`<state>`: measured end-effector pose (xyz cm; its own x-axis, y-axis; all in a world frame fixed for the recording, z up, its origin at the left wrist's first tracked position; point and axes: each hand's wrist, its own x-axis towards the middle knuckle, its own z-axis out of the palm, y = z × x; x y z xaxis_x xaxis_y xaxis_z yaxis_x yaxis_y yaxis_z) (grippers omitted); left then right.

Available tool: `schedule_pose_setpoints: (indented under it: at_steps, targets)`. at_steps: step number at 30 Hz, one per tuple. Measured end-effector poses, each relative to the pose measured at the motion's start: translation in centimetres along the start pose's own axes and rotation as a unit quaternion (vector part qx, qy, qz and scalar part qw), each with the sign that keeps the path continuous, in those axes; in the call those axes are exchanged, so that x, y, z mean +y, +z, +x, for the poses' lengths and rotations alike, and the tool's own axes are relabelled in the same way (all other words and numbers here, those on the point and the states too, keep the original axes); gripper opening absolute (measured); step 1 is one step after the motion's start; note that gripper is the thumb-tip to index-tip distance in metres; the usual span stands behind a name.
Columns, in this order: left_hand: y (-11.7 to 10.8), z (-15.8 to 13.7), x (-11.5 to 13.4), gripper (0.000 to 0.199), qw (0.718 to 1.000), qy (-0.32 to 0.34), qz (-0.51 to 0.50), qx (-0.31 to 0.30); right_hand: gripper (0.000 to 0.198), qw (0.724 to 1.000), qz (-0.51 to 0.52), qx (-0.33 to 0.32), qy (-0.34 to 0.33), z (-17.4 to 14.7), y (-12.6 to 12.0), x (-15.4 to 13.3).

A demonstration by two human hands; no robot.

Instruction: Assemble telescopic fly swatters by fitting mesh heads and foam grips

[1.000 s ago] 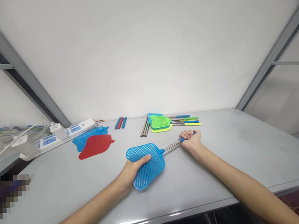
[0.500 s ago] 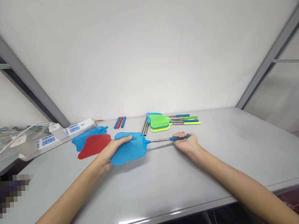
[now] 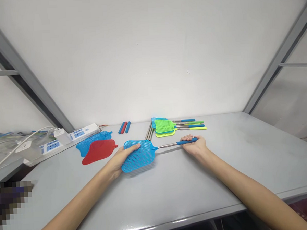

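Over the table (image 3: 188,192), the left grip (image 3: 117,163) pinches a perforated paddle (image 3: 142,156), the right grip (image 3: 197,147) its cylindrical handle (image 3: 180,142).

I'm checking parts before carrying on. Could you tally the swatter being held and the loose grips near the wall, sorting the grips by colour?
Held blue swatter: 1
Loose blue grips: 2
Loose red grip: 1
Total: 4
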<state>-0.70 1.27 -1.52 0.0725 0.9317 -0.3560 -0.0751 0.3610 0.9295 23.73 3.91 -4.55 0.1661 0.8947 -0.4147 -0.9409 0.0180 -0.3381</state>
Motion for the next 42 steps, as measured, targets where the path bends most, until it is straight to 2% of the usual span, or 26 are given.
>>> schedule_pose_setpoints:
  at_steps: [8, 16, 21, 27, 42]
  targets:
    - [-0.4, 1.0, -1.0, 0.032, 1.0, -0.006, -0.02, -0.023, 0.017, 1.0, 0.009, 0.022, 0.004, 0.6, 0.3, -1.0]
    - [0.6, 0.4, -1.4, 0.036, 0.999, 0.018, -0.031, -0.011, 0.022, 1.0, 0.025, -0.006, -0.016, 0.3, 0.0, -0.7]
    - [1.2, -0.4, -2.1, 0.037, 0.998, -0.018, -0.059, -0.014, 0.024, 0.998, 0.036, -0.031, -0.04, 0.3, -0.1, -0.9]
    - [2.1, -1.3, -3.0, 0.035, 0.997, -0.017, -0.065, 0.049, 0.023, 0.996, 0.054, -0.048, -0.051, -0.1, 0.1, -1.1]
    - [2.3, -1.5, -2.6, 0.035, 0.995, -0.045, -0.051, 0.079, 0.024, 0.993, 0.07, -0.073, -0.059, -0.3, -0.2, -0.2]
